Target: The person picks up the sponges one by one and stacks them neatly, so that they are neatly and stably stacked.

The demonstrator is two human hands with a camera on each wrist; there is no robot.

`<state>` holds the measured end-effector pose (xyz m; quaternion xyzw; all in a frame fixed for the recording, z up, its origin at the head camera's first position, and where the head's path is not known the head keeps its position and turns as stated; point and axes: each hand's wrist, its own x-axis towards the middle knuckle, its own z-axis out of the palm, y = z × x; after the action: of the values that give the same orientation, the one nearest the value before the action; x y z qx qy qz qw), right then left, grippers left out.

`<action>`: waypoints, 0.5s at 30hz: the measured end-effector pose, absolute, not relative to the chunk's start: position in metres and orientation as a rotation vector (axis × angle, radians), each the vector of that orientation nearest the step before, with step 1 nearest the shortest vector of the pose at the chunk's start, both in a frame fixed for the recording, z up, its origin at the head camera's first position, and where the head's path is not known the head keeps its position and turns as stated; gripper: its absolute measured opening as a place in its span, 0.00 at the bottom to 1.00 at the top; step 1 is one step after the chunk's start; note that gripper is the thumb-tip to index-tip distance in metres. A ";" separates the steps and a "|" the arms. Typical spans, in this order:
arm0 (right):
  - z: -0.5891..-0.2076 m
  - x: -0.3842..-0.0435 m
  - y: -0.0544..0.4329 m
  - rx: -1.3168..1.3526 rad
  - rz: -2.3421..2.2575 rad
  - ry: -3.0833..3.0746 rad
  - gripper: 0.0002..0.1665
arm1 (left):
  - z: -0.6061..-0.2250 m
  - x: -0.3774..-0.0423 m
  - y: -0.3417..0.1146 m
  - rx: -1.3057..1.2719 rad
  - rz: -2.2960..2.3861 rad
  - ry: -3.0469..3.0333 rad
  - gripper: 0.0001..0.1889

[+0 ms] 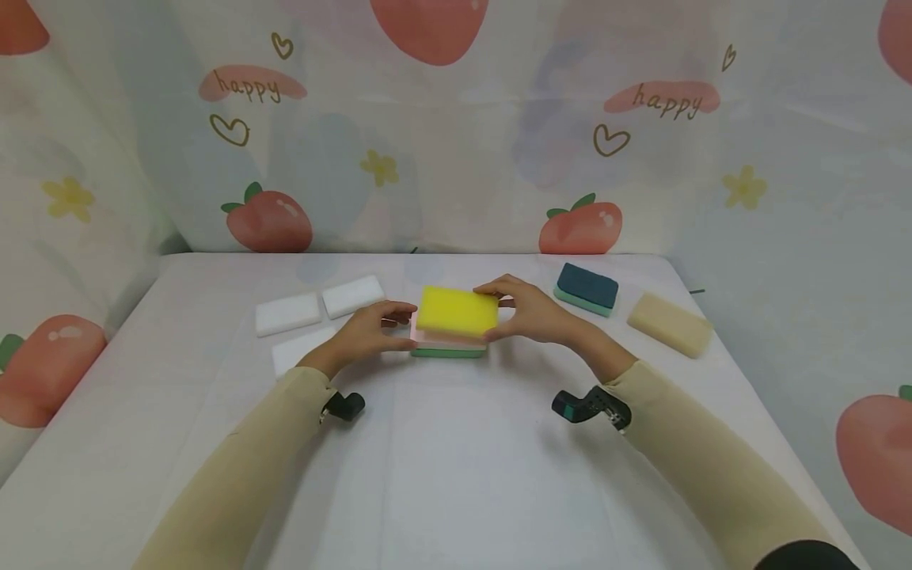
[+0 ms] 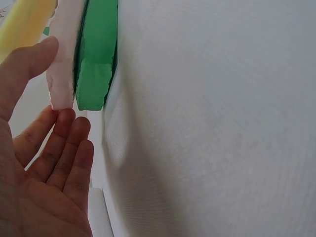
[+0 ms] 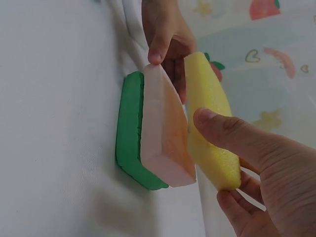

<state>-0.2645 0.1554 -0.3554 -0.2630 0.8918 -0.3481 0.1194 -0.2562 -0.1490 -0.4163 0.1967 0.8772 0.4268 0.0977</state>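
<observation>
My right hand [image 1: 534,313] pinches a yellow sponge [image 1: 456,311] between thumb and fingers. The sponge is tilted and held over a pink sponge [image 3: 165,128], with a gap between them in the right wrist view. Beneath the pink sponge lies a green sponge [image 3: 129,128] on the table, a thin dark layer showing between the two. My left hand [image 1: 366,332] holds the left end of the pink sponge, thumb [image 2: 42,54] on one edge and fingertips at its end. The yellow sponge hides much of the pink one's top in the head view.
Several white sponges [image 1: 288,314] lie at the left, one partly behind my left hand. To the right are a sponge with a dark blue top and green base [image 1: 587,286] and a beige sponge [image 1: 670,324]. A white cloth covers the table [image 1: 456,459]; a printed curtain [image 1: 456,158] hangs behind.
</observation>
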 end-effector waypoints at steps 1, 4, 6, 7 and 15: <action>-0.356 -0.265 0.155 -0.770 -1.017 2.606 0.44 | -0.416 -0.256 -0.149 0.578 1.261 2.597 0.36; -0.356 -0.265 0.153 -0.774 -1.012 2.603 0.44 | -0.417 -0.257 -0.149 0.582 1.254 2.603 0.36; -0.355 -0.265 0.152 -0.782 -1.007 2.602 0.44 | -0.417 -0.257 -0.148 0.576 1.250 2.606 0.36; -0.355 -0.264 0.151 -0.784 -1.004 2.601 0.44 | -0.416 -0.257 -0.148 0.574 1.250 2.607 0.37; -0.358 -0.265 0.149 -0.793 -0.994 2.592 0.45 | -0.417 -0.259 -0.148 0.560 1.243 2.599 0.37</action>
<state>-0.2654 0.1489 -0.3576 -0.2726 0.8905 -0.3414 0.1269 -0.2587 -0.1476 -0.4175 0.1899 0.8808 0.4212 0.1031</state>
